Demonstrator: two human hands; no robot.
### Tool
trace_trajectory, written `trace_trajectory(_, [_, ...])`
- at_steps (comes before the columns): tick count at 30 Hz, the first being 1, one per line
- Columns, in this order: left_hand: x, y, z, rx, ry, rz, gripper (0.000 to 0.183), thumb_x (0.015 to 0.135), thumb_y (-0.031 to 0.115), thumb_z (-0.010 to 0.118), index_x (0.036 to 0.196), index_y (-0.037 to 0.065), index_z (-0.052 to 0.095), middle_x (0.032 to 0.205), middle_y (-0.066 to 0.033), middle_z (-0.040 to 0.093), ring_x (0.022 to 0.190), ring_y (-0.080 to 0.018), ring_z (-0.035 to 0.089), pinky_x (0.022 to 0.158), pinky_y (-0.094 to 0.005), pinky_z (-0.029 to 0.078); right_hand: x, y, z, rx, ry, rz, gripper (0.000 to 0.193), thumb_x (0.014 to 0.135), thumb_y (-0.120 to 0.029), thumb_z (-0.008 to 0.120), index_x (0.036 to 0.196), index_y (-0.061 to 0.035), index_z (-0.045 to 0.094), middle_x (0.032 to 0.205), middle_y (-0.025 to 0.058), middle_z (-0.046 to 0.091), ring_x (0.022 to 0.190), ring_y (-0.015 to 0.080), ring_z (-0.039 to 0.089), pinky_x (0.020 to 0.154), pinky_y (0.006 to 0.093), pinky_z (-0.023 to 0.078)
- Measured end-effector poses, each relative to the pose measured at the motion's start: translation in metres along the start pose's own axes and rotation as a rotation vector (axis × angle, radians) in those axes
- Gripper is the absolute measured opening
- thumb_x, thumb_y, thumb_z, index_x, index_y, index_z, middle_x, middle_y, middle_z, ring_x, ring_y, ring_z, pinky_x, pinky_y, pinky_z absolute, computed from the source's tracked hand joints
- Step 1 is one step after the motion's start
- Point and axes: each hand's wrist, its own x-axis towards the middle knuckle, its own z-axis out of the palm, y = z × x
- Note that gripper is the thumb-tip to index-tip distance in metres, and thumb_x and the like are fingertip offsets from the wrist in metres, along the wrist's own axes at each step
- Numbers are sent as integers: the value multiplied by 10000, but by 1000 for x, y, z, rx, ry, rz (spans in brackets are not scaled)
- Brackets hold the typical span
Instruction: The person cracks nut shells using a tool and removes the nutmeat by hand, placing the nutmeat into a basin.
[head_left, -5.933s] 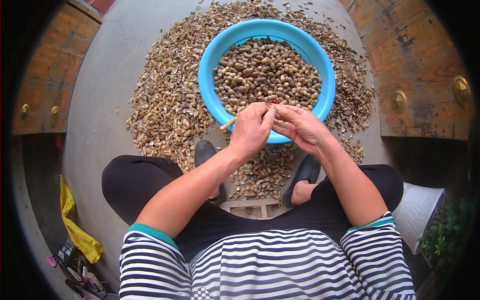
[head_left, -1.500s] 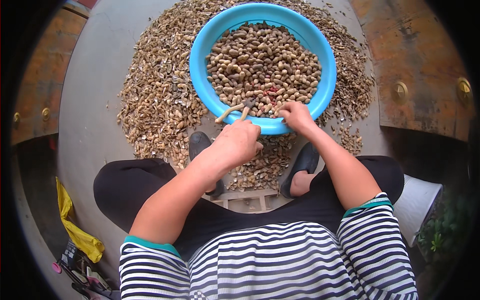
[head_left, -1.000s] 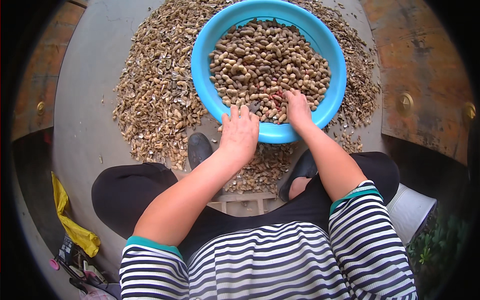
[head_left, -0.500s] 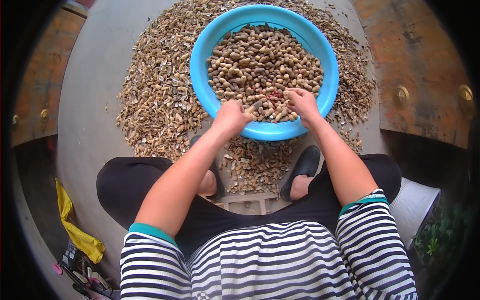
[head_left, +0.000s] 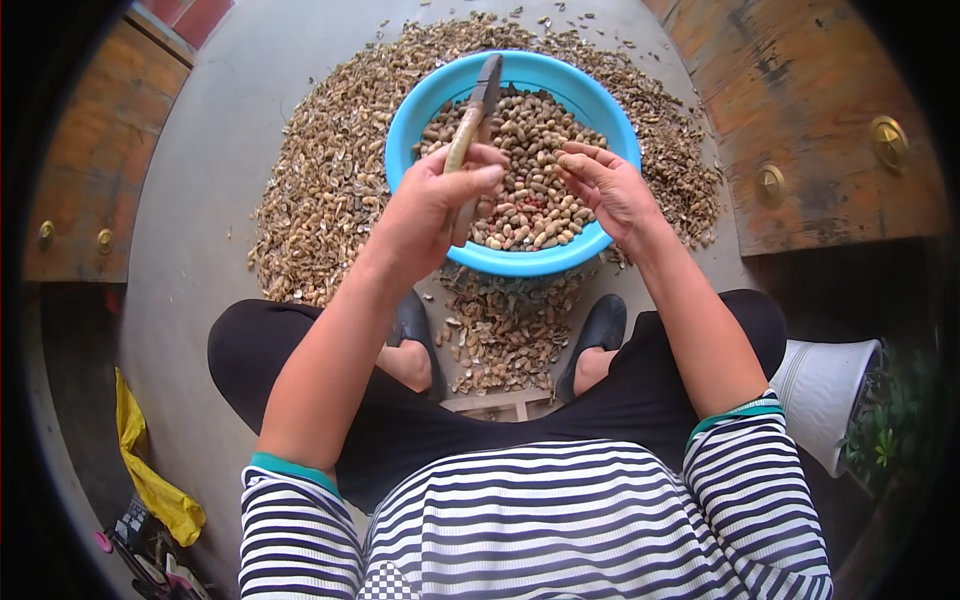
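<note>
A light-blue plastic basin [head_left: 400,140] holds many unshelled peanuts [head_left: 540,130], with some reddish shelled kernels [head_left: 515,218] among them near its front. My left hand [head_left: 425,205] is closed round a plier-like tool [head_left: 463,140] with tan handles and a dark head, raised over the basin's left side. The tool's head points away from me, and part of its handles is hidden by my fingers. Over the right part of the basin, my right hand [head_left: 605,190] has thumb and fingertips pinched together. What lies between them is too small to make out.
Broken peanut shells [head_left: 330,180] spread over the grey floor [head_left: 190,200] around the basin and between my dark shoes [head_left: 603,335]. Wooden panels [head_left: 810,120] with brass fittings flank both sides. A white pot [head_left: 825,395] with a plant is at right, yellow cloth [head_left: 150,470] at left.
My left hand has risen from the basin's front rim, tipping the plier-like tool up and away from me. My right hand has lifted slightly above the peanuts. The whole view has shifted a little.
</note>
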Motion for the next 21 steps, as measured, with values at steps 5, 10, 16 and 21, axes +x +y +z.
trace_trajectory(5, [-10, 5, 10, 82, 100, 160, 330, 764, 141, 703, 1052, 26, 592, 884, -14, 544, 773, -101, 511, 693, -237, 417, -22, -23, 7, -169, -41, -114, 264, 845, -135, 670, 1063, -17, 581, 936, 26, 634, 870, 87, 603, 769, 212, 504])
trace_trajectory(10, [-5, -12, 10, 157, 174, -23, 338, 734, 61, 653, 1067, 19, 611, 909, -26, 535, 813, -114, 522, 759, -262, 436, -28, -26, 9, -389, 50, -277, 251, 807, -154, 710, 985, -13, 604, 881, 35, 646, 793, 93, 614, 704, 228, 513])
trace_trajectory(16, [-7, -28, 12, 692, 78, -59, 560, 663, -4, 532, 1214, 82, 584, 1111, -45, 509, 1016, -156, 498, 882, -275, 391, -20, -25, 1, -556, 111, -378, 229, 763, -121, 736, 909, 17, 628, 815, 64, 671, 725, 110, 640, 666, 248, 534])
trace_trajectory(21, [-4, -45, 9, 867, 8, 64, 592, 659, -55, 483, 1237, 52, 554, 1152, -105, 494, 1097, -223, 481, 968, -297, 352, -25, -24, 7, -699, 153, -378, 204, 736, -98, 740, 862, 19, 631, 798, 85, 680, 713, 113, 647, 644, 249, 521])
